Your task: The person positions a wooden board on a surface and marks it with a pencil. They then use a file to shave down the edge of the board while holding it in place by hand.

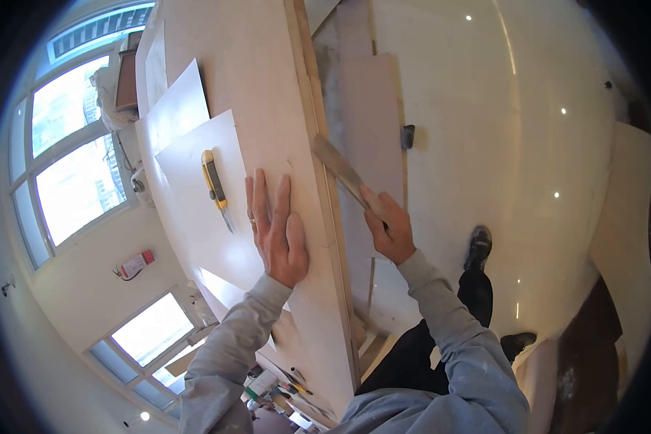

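Observation:
My left hand (276, 228) lies flat, fingers together, on a pale wooden board (264, 79) that serves as a worktop. Just left of it, a yellow utility knife (214, 181) with its blade out rests on a white sheet (195, 173). My right hand (389, 228) grips one end of a flat metal strip (340, 168), perhaps a ruler or a scraper. The strip's other end touches the board's wooden edge (324, 166).
More white sheets (172, 108) lie further along the board. Loose boards (372, 123) lie on the glossy floor (499, 145) beside the worktop, with a small dark object (407, 136) near them. My dark shoes (479, 247) stand on the floor. Pens and small tools (282, 387) lie at the near end.

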`<state>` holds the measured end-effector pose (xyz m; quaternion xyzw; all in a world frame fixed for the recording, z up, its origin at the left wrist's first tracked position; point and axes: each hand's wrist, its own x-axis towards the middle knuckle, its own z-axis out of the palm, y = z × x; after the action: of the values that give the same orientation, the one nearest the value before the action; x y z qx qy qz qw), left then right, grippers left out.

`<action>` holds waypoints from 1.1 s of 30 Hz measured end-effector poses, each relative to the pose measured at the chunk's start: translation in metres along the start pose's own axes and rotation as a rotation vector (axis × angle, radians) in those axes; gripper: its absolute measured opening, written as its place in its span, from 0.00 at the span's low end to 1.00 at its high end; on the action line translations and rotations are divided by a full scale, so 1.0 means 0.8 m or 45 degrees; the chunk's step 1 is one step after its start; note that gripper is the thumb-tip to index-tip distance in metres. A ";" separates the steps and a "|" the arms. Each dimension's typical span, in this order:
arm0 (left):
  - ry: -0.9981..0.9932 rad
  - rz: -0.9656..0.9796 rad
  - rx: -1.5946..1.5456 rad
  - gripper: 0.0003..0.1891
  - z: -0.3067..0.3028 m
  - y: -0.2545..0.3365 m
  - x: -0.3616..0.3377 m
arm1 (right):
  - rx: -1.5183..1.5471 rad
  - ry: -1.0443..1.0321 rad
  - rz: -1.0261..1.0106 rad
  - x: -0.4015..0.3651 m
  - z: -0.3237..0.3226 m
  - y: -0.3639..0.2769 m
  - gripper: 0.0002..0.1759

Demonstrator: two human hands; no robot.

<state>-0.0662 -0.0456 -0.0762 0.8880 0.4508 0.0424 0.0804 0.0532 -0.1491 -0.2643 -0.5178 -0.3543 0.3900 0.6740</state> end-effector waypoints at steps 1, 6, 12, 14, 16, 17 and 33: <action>-0.009 0.004 0.016 0.30 -0.001 0.001 -0.002 | -0.003 0.031 -0.038 0.012 0.002 -0.005 0.29; 0.006 -0.019 -0.009 0.29 -0.001 0.005 -0.002 | 0.126 0.171 -0.153 0.143 0.007 -0.028 0.29; -0.005 -0.042 -0.010 0.29 0.000 0.005 -0.002 | 0.065 0.007 -0.035 0.063 -0.001 -0.017 0.28; -0.007 -0.041 -0.007 0.29 0.000 0.003 0.000 | 0.172 -0.032 -0.033 0.017 -0.002 -0.009 0.28; -0.014 -0.041 0.007 0.30 0.002 0.001 -0.003 | 0.185 -0.034 -0.062 0.021 -0.003 -0.009 0.28; -0.012 -0.040 -0.003 0.30 0.002 0.002 -0.004 | 0.149 -0.017 -0.089 0.034 -0.002 -0.001 0.27; 0.025 0.015 0.064 0.30 0.004 0.000 -0.001 | 0.080 -0.200 -0.077 -0.061 -0.006 -0.016 0.33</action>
<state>-0.0667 -0.0466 -0.0791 0.8918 0.4474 0.0400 0.0533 0.0380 -0.1969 -0.2567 -0.4532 -0.4091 0.4196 0.6717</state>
